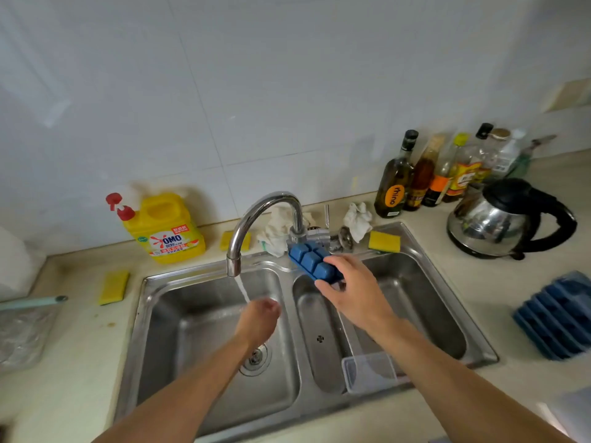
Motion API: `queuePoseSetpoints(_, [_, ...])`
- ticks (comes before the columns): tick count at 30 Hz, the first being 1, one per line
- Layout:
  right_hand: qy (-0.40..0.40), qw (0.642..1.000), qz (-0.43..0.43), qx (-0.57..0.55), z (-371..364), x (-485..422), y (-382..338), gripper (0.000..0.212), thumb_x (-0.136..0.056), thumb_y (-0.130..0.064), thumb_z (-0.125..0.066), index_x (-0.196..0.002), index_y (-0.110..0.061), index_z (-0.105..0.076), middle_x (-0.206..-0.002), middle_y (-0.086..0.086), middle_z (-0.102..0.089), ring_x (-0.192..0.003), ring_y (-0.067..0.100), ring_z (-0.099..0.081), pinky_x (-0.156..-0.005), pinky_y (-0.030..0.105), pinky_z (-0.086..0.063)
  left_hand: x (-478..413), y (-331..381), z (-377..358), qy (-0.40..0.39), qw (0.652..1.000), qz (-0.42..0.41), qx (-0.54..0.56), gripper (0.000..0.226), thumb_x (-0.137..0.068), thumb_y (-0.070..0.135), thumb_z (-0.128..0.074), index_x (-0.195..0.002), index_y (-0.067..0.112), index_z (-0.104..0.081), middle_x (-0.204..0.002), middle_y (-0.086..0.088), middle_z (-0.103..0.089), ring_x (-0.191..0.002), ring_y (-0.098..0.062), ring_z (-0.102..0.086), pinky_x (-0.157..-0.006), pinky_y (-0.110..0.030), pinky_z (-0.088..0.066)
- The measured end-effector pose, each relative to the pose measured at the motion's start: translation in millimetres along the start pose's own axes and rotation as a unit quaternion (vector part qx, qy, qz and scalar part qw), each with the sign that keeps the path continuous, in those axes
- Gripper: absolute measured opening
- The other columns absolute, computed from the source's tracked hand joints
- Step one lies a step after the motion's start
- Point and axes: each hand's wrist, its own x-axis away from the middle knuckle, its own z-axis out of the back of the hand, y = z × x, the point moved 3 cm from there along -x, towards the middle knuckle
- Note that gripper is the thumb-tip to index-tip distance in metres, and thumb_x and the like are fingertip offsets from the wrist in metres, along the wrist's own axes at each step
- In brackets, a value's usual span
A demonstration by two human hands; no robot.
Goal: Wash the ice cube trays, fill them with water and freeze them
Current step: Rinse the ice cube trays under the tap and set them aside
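Holds one blue ice cube tray in the right hand, fingers and thumb wrapped over its near end, cell bottoms facing up. Carries it above the back rim of the double sink, just beside the faucet base, between the two basins. Puts the left hand under the water stream over the left basin. Shows those fingers loosely cupped and gripping nothing, though somewhat blurred.

Reads, as a judgement, as partway through the washing: tap running, tray turned over as if for draining, no suds to be seen. Cannot tell whether this tray has had a scrub yet.

Finds a stack of further blue trays at the right edge of the counter, well apart from the sink. Cannot tell whether those are washed or waiting. Sees no tray holding water and no freezer in view, so counts filling and freezing as wholly left to do.

Has within reach the yellow OMO dish soap bottle at the counter's back edge, left of the faucet. Has also a yellow sponge just off the sink's left rim, and another sponge on its back right corner.

Notes a clear plastic container at the front of the right basin.
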Motion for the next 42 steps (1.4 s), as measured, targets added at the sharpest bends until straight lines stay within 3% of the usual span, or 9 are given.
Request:
queuePoseSetpoints(4, [0.023, 0.999, 0.042, -0.007, 21, -2, 13, 0.057, -0.088, -0.053, -0.061, -0.134, -0.02, -0.055, -0.131, -0.004, -0.053, -0.112, 0.008, -0.054, -0.097, 0.021, -0.046, 9, 12, -20, 0.013, 1.0, 0.002, 0.002, 0.028, -0.102, 0.02, -0.051, -0.091, 0.003, -0.071, -0.08, -0.008, -0.068, -0.07, -0.019, -0.058, -0.069, -0.03, -0.049])
queuePoseSetpoints(9, [-0.12, 0.984, -0.091, 0.091, -1, 49, 84, 0.045, -0.09, -0.039, -0.069, -0.129, -0.016, -0.065, -0.12, 0.003, -0.061, -0.106, 0.016, -0.06, -0.088, 0.021, -0.044, 22, 17, -41, 0.006, 1.0, -0.005, -0.026, 0.018, -0.101, 0.023, -0.055, -0.098, 0.015, -0.071, -0.09, -0.01, -0.074, -0.086, -0.027, -0.072, -0.074, -0.035, -0.058])
queuePoseSetpoints(16, [0.022, 1.0, 0.011, 0.009, 21, 15, 46, 0.05, -0.091, -0.042, -0.068, -0.134, -0.02, -0.057, -0.126, -0.008, -0.052, -0.111, 0.006, -0.051, -0.097, 0.017, -0.04, 10, 26, -37, 0.028, 0.998, 0.011, -0.051, 0.023, -0.103, 0.028, -0.052, -0.104, 0.016, -0.071, -0.091, -0.002, -0.071, -0.087, -0.016, -0.066, -0.075, -0.029, -0.048])
queuePoseSetpoints(20, [-0.088, 0.993, -0.021, 0.072, 11, 27, 63, 0.047, -0.093, -0.039, -0.065, -0.133, -0.017, -0.06, -0.126, 0.0, -0.055, -0.114, 0.014, -0.054, -0.096, 0.021, -0.042, 2, 32, -41, 0.026, 0.998, -0.009, -0.065, 0.022, -0.103, 0.026, -0.052, -0.102, 0.014, -0.07, -0.085, 0.002, -0.068, -0.077, -0.012, -0.063, -0.062, -0.022, -0.042])
queuePoseSetpoints(22, [-0.14, 0.983, -0.064, 0.101, 5, 35, 81, 0.046, -0.093, -0.039, -0.065, -0.132, -0.016, -0.063, -0.126, 0.003, -0.058, -0.116, 0.018, -0.055, -0.099, 0.026, -0.044, -2, 33, -43, 0.02, 0.997, -0.02, -0.072, 0.021, -0.103, 0.024, -0.052, -0.101, 0.014, -0.07, -0.088, -0.001, -0.069, -0.084, -0.017, -0.065, -0.066, -0.023, -0.043])
queuePoseSetpoints(27, [-0.035, 0.996, -0.03, 0.073, 10, 16, 76, 0.05, -0.092, -0.038, -0.067, -0.137, -0.017, -0.058, -0.127, -0.001, -0.053, -0.114, 0.014, -0.051, -0.097, 0.022, -0.04, -13, 32, -42, 0.01, 0.997, -0.025, -0.076, 0.021, -0.103, 0.026, -0.051, -0.104, 0.014, -0.069, -0.088, -0.001, -0.07, -0.081, -0.015, -0.065, -0.07, -0.026, -0.046])
queuePoseSetpoints(32, [-0.129, 0.984, -0.062, 0.103, -3, 19, 84, 0.048, -0.094, -0.041, -0.063, -0.136, -0.019, -0.058, -0.128, 0.001, -0.053, -0.117, 0.015, -0.05, -0.102, 0.026, -0.043, -30, 33, -39, 0.01, 0.996, -0.031, -0.086, 0.019, -0.103, 0.025, -0.051, -0.101, 0.017, -0.068, -0.09, -0.002, -0.07, -0.086, -0.019, -0.065, -0.073, -0.028, -0.047])
queuePoseSetpoints(36, [-0.081, 0.99, -0.071, 0.093, -9, 23, 87, 0.051, -0.094, -0.044, -0.06, -0.138, -0.02, -0.055, -0.129, -0.002, -0.051, -0.119, 0.013, -0.047, -0.1, 0.023, -0.038, -43, 28, -45, 0.006, 0.995, -0.032, -0.096, 0.019, -0.102, 0.025, -0.053, -0.103, 0.017, -0.07, -0.083, 0.003, -0.068, -0.073, -0.01, -0.062, -0.058, -0.02, -0.04])
queuePoseSetpoints(42, [-0.077, 0.99, -0.082, 0.087, -4, 25, 95, 0.053, -0.095, -0.045, -0.059, -0.141, -0.02, -0.053, -0.133, -0.003, -0.05, -0.122, 0.011, -0.045, -0.11, 0.027, -0.039, -56, 35, -61, 0.002, 0.994, -0.055, -0.092, 0.018, -0.102, 0.023, -0.056, -0.111, 0.016, -0.07, -0.092, 0.001, -0.069, -0.08, -0.013, -0.063, -0.068, -0.024, -0.045])
